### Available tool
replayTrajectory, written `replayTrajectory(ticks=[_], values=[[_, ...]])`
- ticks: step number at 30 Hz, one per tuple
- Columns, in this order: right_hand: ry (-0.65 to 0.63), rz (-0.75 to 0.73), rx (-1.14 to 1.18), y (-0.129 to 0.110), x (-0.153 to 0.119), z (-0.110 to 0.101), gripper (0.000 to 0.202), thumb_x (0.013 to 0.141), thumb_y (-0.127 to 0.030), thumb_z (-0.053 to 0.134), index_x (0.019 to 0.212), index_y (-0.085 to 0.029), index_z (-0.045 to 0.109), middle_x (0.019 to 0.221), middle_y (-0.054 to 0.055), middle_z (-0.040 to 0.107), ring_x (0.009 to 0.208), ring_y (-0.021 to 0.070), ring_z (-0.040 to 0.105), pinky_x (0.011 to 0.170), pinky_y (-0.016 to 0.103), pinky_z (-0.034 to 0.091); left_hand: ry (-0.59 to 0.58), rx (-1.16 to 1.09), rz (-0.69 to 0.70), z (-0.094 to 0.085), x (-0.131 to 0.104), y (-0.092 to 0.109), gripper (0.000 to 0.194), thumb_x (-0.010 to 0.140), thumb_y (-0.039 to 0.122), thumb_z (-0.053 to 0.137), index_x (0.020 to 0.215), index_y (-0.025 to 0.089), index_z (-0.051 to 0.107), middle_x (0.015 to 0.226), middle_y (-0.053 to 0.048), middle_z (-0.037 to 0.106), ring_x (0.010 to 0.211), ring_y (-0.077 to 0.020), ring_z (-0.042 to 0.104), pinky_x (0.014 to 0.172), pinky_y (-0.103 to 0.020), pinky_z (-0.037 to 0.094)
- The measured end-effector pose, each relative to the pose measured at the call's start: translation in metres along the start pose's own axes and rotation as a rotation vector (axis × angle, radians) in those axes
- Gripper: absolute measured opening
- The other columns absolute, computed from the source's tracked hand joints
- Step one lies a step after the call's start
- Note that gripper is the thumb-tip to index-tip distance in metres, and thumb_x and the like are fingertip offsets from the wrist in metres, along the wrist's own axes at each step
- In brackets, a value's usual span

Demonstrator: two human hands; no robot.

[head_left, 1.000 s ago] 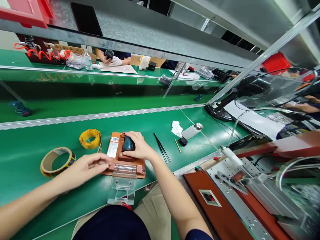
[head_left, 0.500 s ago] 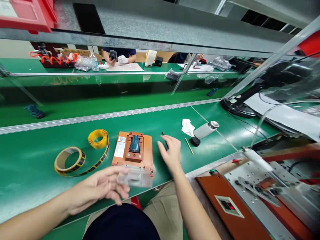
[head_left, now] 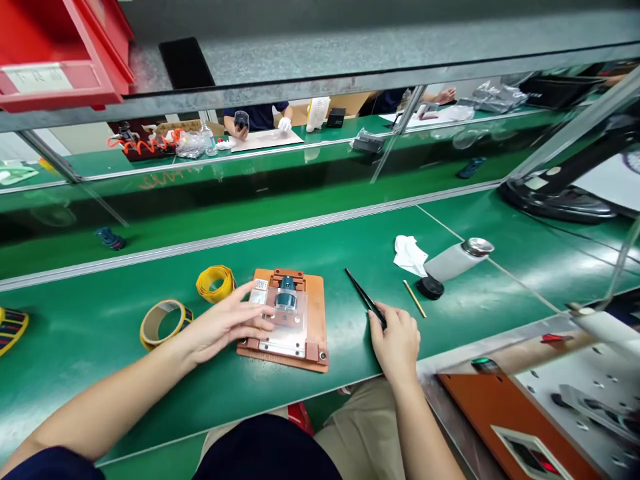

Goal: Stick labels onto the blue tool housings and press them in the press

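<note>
My left hand (head_left: 227, 322) lies with its fingers stretched out along the left side of an orange-brown fixture (head_left: 316, 300). Its fingertips touch or hover just over a clear hinged cover (head_left: 295, 333), which is folded down on the fixture. Through and above the cover I see a dark teal part (head_left: 287, 297) seated in the middle block. On the right, my right hand (head_left: 397, 340) is closed on black tweezers (head_left: 361, 291), whose tips point away to the upper left. The tweezers rest on or close to the green bench.
Rolls of yellow label tape (head_left: 215, 283) stand left of the fixture. A wooden stick (head_left: 415, 299), white tissue (head_left: 410, 255), a bottle (head_left: 453, 261) and its black lid (head_left: 430, 287) lie to the right. A machine (head_left: 505, 427) is at the lower right. A metal shelf (head_left: 350, 50) hangs overhead.
The clear cover has swung from its raised position near me down over the teal part, my left hand moving with it. My right hand has closed on the tweezers. The view has shifted.
</note>
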State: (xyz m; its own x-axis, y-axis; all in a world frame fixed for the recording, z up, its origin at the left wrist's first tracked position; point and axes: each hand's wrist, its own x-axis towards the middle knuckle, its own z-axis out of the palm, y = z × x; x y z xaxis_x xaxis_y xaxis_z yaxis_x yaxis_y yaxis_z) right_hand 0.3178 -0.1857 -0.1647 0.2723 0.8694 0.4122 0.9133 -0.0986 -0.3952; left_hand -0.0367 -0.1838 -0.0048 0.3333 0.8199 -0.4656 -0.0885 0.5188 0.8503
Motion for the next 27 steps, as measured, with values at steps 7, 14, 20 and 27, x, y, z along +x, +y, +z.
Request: replayTrajectory(ticks=[7, 14, 20, 27], values=[[0.022, 0.02, 0.057, 0.007, -0.001, 0.001, 0.055, 0.095, -0.058, 0.042, 0.112, -0.015, 0.073, 0.097, 0.014, 0.066, 0.089, 0.0304, 0.057, 0.079, 0.042, 0.043, 0.559, 1.261, 0.338, -0.123, -0.084, -0.021, 0.061, 0.087, 0.066, 0.062, 0.13, 0.023, 0.067, 0.123, -0.011, 0.073, 0.11, -0.0328, 0.069, 0.099, -0.045, 0.051], [0.029, 0.025, 0.094, 0.009, -0.001, 0.001, 0.058, 0.095, -0.061, 0.043, 0.111, -0.015, 0.074, 0.098, 0.014, 0.067, 0.089, 0.0296, 0.058, 0.084, 0.043, 0.045, 0.642, 1.633, 0.423, -0.148, -0.121, -0.073, 0.044, 0.104, 0.05, 0.042, 0.133, 0.023, 0.062, 0.098, -0.008, 0.079, 0.091, -0.0268, 0.073, 0.101, -0.047, 0.04], [0.038, 0.007, 0.112, 0.008, -0.002, 0.0, 0.056, 0.094, -0.059, 0.044, 0.111, -0.014, 0.074, 0.096, 0.014, 0.067, 0.085, 0.0284, 0.059, 0.083, 0.044, 0.046, 0.626, 1.612, 0.528, -0.131, -0.079, -0.054, 0.041, 0.1, 0.054, 0.052, 0.12, 0.022, 0.068, 0.094, -0.007, 0.078, 0.09, -0.0267, 0.07, 0.088, -0.04, 0.043], [0.08, 0.008, 0.108, 0.007, -0.002, 0.001, 0.049, 0.094, -0.056, 0.048, 0.108, -0.016, 0.074, 0.093, 0.012, 0.067, 0.085, 0.0284, 0.06, 0.082, 0.044, 0.047, 0.511, 1.684, 0.655, -0.106, 0.015, -0.015, 0.034, 0.102, 0.027, 0.045, 0.13, 0.021, 0.064, 0.115, -0.013, 0.076, 0.109, -0.0295, 0.068, 0.1, -0.048, 0.036]])
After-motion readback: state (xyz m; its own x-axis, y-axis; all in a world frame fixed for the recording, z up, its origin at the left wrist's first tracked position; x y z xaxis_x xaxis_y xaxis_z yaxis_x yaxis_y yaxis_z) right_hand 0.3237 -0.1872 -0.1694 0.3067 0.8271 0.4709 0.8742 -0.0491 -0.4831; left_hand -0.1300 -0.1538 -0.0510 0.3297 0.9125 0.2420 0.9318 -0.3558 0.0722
